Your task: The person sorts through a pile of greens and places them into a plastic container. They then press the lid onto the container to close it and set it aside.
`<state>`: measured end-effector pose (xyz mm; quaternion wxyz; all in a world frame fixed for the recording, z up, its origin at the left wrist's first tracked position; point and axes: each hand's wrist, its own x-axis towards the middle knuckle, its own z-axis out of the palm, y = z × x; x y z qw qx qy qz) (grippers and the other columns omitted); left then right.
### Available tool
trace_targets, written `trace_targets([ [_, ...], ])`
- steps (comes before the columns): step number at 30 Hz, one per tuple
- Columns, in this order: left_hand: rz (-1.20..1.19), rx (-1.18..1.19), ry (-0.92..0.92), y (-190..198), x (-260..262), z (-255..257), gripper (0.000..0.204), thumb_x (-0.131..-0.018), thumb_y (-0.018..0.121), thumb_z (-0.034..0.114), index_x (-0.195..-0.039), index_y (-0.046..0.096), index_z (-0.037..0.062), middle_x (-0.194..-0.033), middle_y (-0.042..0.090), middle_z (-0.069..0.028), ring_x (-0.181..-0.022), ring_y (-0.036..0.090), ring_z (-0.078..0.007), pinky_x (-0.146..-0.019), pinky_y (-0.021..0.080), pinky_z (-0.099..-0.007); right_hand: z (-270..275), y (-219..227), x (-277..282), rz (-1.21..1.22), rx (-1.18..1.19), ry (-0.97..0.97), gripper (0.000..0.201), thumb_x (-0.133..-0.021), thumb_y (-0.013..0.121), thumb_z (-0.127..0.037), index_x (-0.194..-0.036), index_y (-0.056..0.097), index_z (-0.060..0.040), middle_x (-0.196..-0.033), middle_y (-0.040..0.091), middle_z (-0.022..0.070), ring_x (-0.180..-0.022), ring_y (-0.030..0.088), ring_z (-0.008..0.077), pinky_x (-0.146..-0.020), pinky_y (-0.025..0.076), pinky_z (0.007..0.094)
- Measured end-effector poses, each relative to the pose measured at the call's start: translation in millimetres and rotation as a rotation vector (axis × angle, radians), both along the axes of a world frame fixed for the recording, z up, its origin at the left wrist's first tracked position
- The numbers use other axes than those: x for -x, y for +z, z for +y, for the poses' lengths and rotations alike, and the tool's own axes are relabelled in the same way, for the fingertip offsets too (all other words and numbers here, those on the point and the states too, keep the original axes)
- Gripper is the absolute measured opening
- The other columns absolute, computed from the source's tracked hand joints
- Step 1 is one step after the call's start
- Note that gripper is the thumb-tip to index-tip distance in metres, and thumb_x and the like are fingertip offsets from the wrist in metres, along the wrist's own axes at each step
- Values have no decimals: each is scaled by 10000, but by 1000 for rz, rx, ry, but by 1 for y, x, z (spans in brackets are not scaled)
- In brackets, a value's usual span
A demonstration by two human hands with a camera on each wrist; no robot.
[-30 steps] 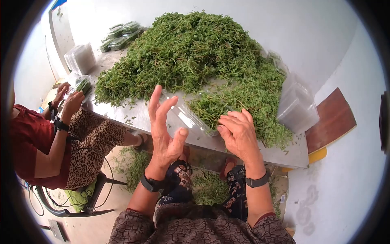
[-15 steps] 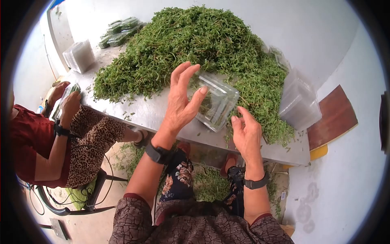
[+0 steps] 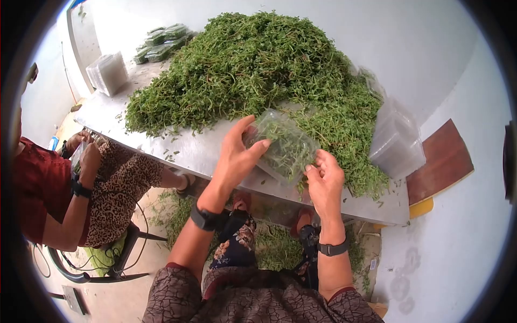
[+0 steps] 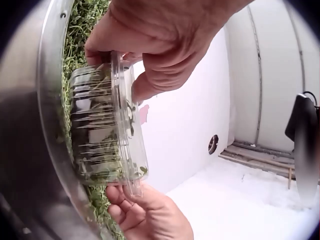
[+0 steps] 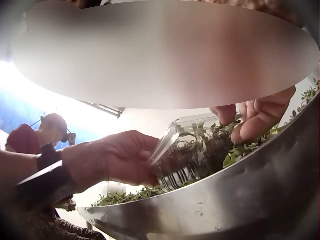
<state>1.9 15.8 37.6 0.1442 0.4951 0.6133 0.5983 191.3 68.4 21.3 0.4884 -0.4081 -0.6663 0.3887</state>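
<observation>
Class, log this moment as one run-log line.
left hand: grips clear container | right hand: pinches its edge | contents: leafy greens | leafy heap: on metal table

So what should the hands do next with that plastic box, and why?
Maybe press the rim of the plastic box together: greens are inside, the left hand grips one end, and the right hand pinches the opposite edge. I can't tell whether it's snapped closed.

Left fingers (image 3: pixel 241 127) and right fingers (image 3: pixel 327 160) pinch (both forearms (image 3: pixel 195 243) outstretched).
</observation>
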Motion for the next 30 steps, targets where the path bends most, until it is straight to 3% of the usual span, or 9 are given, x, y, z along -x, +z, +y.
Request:
trace_targets([
  [6,-64,-95,-32,-16,-9,-39,666,-775,744,162,-1322,429,-52,-1177,538,-115,-1070,525,-188,-940,422,-305,-19,1,-2,146,-57,70,360,-830,553,86,-1183,526,23,-994,621,96,-777,556,106,-671,467,251],
  [13,-337,-178,-79,-29,-14,-47,651,-788,752,141,-1314,422,-56,-1183,540,-101,-1105,514,-174,-975,394,-300,-25,5,-1,82,-113,156,270,-836,546,64,-1102,573,22,-889,592,49,-755,539,89,-647,445,233],
  [15,-367,-235,-55,-33,-16,-47,584,-755,737,73,-1271,480,-17,-1126,529,-77,-1010,515,-160,-911,429,-300,-25,9,-2,162,19,224,202,-856,571,17,-1057,595,20,-849,591,25,-712,520,72,-630,427,217],
  [19,-326,-223,-29,-46,-13,-50,614,-801,744,118,-1301,430,-51,-1189,534,-100,-1090,517,-166,-956,414,-300,-26,10,3,103,-37,215,166,-868,608,-33,-1027,605,17,-820,587,2,-680,500,61,-614,416,213],
  [22,-253,-174,27,-47,-12,-56,600,-825,727,130,-1312,421,-39,-1157,528,-90,-1040,521,-144,-905,444,-283,-23,9,5,112,-52,187,148,-871,635,-64,-989,610,22,-798,585,-6,-684,498,59,-615,419,219],
  [24,-420,-157,24,-47,-12,-61,564,-841,714,145,-1294,425,-27,-1094,520,-81,-979,523,-124,-839,467,-257,-25,10,4,117,-1,184,136,-862,639,-58,-964,609,27,-807,585,-3,-698,507,63,-626,426,222],
  [27,-323,-124,176,-44,-13,-69,500,-848,705,136,-1244,444,-21,-1026,516,-67,-922,530,-115,-788,480,-241,-28,12,5,119,-6,196,135,-846,641,-44,-955,606,28,-826,592,5,-714,519,69,-637,433,225],
  [30,-378,-58,164,-39,-12,-70,456,-849,700,126,-1207,453,-11,-1001,520,-62,-896,542,-117,-787,482,-237,-29,11,6,118,-28,187,139,-830,642,-37,-948,602,26,-836,597,10,-723,526,73,-643,440,230],
])
